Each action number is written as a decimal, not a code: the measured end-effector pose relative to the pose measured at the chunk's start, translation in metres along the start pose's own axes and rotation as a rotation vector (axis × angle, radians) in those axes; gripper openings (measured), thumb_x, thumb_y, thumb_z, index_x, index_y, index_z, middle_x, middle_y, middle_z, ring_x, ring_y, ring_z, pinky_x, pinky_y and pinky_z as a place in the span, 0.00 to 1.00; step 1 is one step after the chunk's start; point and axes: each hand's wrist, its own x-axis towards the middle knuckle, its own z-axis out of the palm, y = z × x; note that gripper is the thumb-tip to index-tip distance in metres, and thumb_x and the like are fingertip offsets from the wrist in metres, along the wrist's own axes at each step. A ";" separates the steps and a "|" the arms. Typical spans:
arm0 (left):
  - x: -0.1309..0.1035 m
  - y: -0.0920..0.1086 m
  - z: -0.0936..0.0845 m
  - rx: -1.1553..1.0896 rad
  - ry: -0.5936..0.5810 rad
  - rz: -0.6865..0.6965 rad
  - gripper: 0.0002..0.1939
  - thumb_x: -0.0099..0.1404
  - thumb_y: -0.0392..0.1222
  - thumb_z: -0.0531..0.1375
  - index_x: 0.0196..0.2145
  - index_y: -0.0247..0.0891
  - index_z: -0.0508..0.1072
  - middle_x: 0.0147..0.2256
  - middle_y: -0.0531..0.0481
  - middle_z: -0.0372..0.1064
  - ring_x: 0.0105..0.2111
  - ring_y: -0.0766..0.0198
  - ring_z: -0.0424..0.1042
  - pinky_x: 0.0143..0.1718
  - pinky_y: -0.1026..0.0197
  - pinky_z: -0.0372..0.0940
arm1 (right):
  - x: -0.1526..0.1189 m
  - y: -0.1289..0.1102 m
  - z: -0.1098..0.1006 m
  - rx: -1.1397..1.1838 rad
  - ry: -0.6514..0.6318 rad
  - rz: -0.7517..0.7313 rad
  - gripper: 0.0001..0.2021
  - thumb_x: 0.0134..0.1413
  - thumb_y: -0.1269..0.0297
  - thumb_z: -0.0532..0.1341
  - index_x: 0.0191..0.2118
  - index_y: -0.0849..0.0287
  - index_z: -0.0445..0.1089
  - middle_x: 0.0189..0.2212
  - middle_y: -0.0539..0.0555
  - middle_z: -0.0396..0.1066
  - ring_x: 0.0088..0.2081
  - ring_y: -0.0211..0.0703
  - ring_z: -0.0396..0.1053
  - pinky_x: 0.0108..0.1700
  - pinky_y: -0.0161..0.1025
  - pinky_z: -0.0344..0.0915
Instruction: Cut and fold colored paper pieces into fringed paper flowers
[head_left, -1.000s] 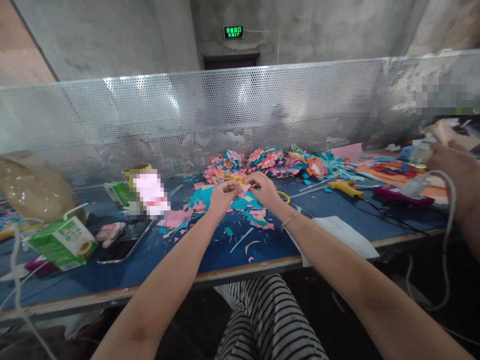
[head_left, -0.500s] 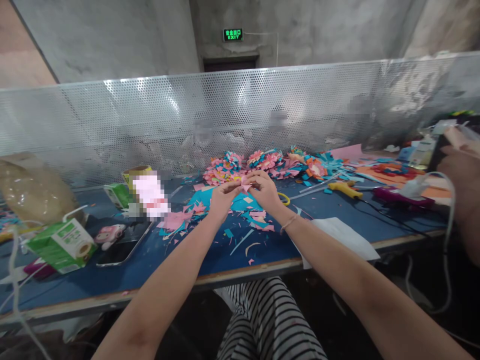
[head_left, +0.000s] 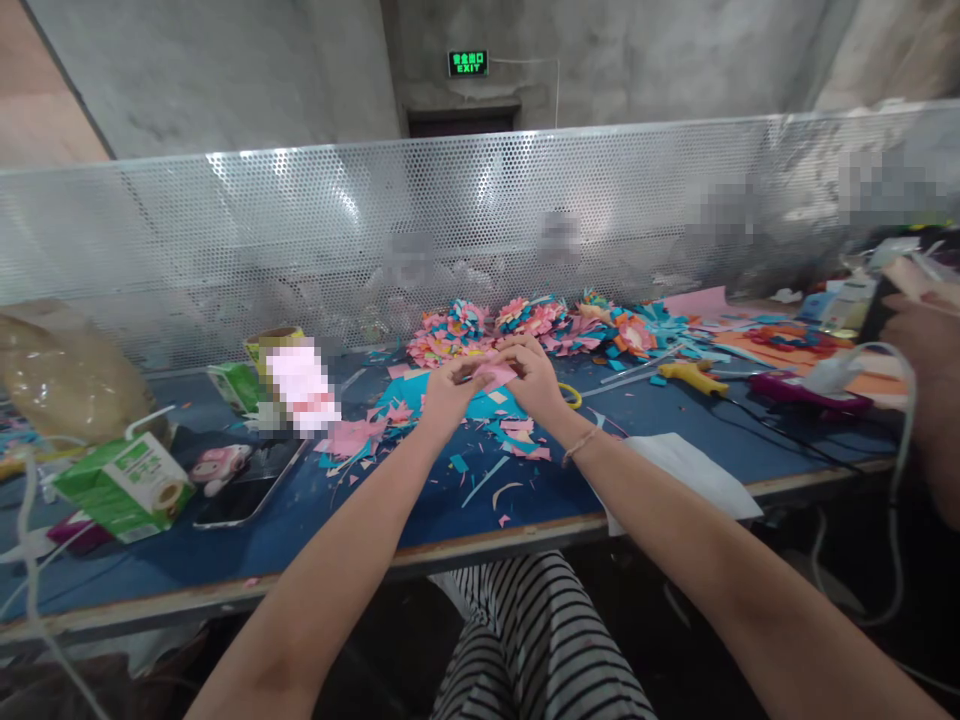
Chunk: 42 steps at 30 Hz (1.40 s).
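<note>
Between my two hands is a small pink paper piece (head_left: 495, 374), pinched from both sides. My left hand (head_left: 448, 392) grips its left end with fingertips and thumb, and my right hand (head_left: 531, 378) holds its right end. Under them lies a blue paper sheet (head_left: 491, 402). Just behind my hands is a row of pink, blue and orange paper flowers (head_left: 529, 318). Pink paper strips (head_left: 356, 437) are heaped left of my left hand.
A yellow glue gun (head_left: 690, 377) and a purple power strip (head_left: 810, 390) lie right. White paper (head_left: 686, 470) overhangs the front edge. Left are a green carton (head_left: 127, 490), a phone (head_left: 240, 502) and a plastic bag (head_left: 71, 375). Another person's hand (head_left: 919, 330) is far right.
The pink paper between my fingers now shows wider and flatter. My hands have shifted slightly, their fingertips a little further apart.
</note>
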 end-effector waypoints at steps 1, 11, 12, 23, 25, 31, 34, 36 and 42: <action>0.000 0.000 -0.001 0.021 -0.008 0.022 0.15 0.44 0.41 0.65 0.33 0.36 0.74 0.34 0.47 0.72 0.36 0.62 0.70 0.41 0.57 0.63 | 0.000 -0.001 0.000 0.001 0.012 0.004 0.03 0.43 0.71 0.60 0.28 0.57 0.67 0.34 0.53 0.61 0.39 0.41 0.62 0.38 0.41 0.65; 0.002 -0.001 -0.003 0.058 -0.004 0.058 0.13 0.46 0.43 0.64 0.31 0.37 0.75 0.34 0.47 0.72 0.34 0.61 0.70 0.37 0.58 0.65 | 0.000 -0.005 0.000 0.071 0.017 0.016 0.02 0.45 0.67 0.60 0.27 0.58 0.65 0.33 0.53 0.60 0.38 0.40 0.62 0.33 0.37 0.65; 0.002 0.000 -0.004 0.051 -0.001 0.050 0.12 0.46 0.43 0.64 0.31 0.38 0.75 0.34 0.47 0.73 0.34 0.61 0.70 0.38 0.57 0.65 | 0.000 -0.004 0.000 0.074 0.010 0.015 0.02 0.46 0.67 0.60 0.28 0.57 0.66 0.33 0.53 0.60 0.38 0.40 0.62 0.33 0.37 0.65; 0.001 0.002 -0.002 -0.006 0.032 -0.076 0.12 0.45 0.43 0.65 0.30 0.38 0.76 0.32 0.48 0.73 0.35 0.60 0.70 0.42 0.55 0.63 | -0.001 -0.001 0.000 0.117 -0.055 0.039 0.06 0.44 0.74 0.57 0.29 0.57 0.68 0.36 0.53 0.59 0.39 0.40 0.63 0.36 0.39 0.67; 0.002 0.001 -0.002 -0.016 0.033 -0.073 0.12 0.45 0.43 0.64 0.30 0.38 0.76 0.32 0.48 0.74 0.36 0.60 0.70 0.42 0.55 0.63 | -0.001 -0.001 0.001 0.133 -0.058 0.059 0.06 0.43 0.74 0.57 0.29 0.57 0.68 0.36 0.53 0.60 0.40 0.40 0.63 0.37 0.39 0.68; 0.001 -0.002 -0.003 -0.042 0.054 -0.072 0.11 0.45 0.42 0.64 0.30 0.39 0.76 0.33 0.48 0.74 0.37 0.60 0.70 0.43 0.55 0.62 | 0.000 -0.001 0.002 0.117 -0.039 0.117 0.04 0.42 0.72 0.58 0.26 0.57 0.69 0.34 0.53 0.62 0.38 0.40 0.64 0.35 0.39 0.67; 0.001 -0.004 -0.002 -0.040 0.072 -0.076 0.10 0.45 0.42 0.64 0.28 0.38 0.76 0.31 0.48 0.74 0.35 0.60 0.70 0.42 0.55 0.62 | 0.001 0.002 0.003 0.180 -0.032 0.171 0.03 0.40 0.70 0.60 0.26 0.58 0.68 0.34 0.53 0.62 0.36 0.40 0.64 0.34 0.39 0.67; 0.001 -0.006 -0.002 -0.053 0.082 -0.085 0.09 0.45 0.42 0.64 0.27 0.38 0.76 0.30 0.48 0.74 0.34 0.61 0.70 0.40 0.56 0.63 | 0.002 0.004 0.005 0.246 -0.023 0.218 0.06 0.38 0.69 0.61 0.28 0.58 0.67 0.35 0.52 0.62 0.33 0.38 0.65 0.33 0.38 0.67; 0.001 -0.009 -0.002 -0.141 0.093 -0.111 0.09 0.45 0.41 0.64 0.27 0.37 0.76 0.29 0.48 0.73 0.32 0.63 0.70 0.39 0.58 0.62 | 0.001 0.005 0.009 0.386 -0.060 0.340 0.09 0.38 0.66 0.61 0.31 0.58 0.64 0.31 0.51 0.65 0.31 0.37 0.66 0.35 0.37 0.66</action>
